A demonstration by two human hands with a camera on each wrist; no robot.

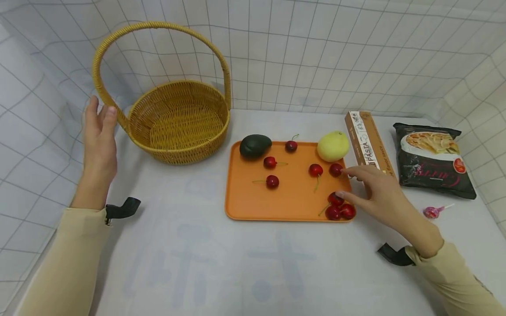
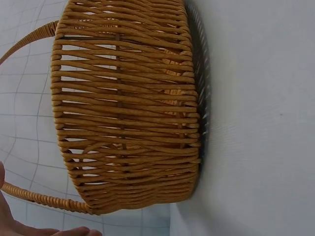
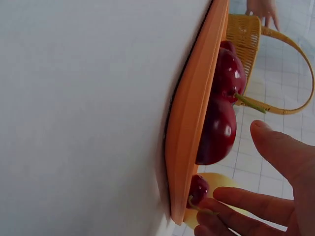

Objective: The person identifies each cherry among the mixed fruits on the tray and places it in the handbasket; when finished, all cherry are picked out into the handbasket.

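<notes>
My left hand (image 1: 99, 140) is raised beside the left foot of the arched handle of a woven basket (image 1: 179, 156), fingers extended; its fingertips show at the lower left corner of the left wrist view. Over the right edge of an orange tray (image 1: 245, 206), my right hand (image 1: 381, 195) hovers with thumb and fingers apart. Its fingertips are close to a red cherry (image 1: 335, 170), and the thumb overlaps another cherry (image 1: 335, 199) in the head view. Two cherries (image 1: 333, 213) sit against that one in the tray's near right corner. Nothing shows between the right fingers and thumb.
Also on the tray are a dark green avocado (image 1: 255, 146), a yellow-green round fruit (image 1: 333, 146) and several scattered cherries (image 1: 272, 181). Right of it lie a pasta box (image 1: 365, 140), a black food packet (image 1: 432, 162) and a pink lollipop (image 1: 432, 212). Gridded cloth (image 1: 316, 52) hangs behind.
</notes>
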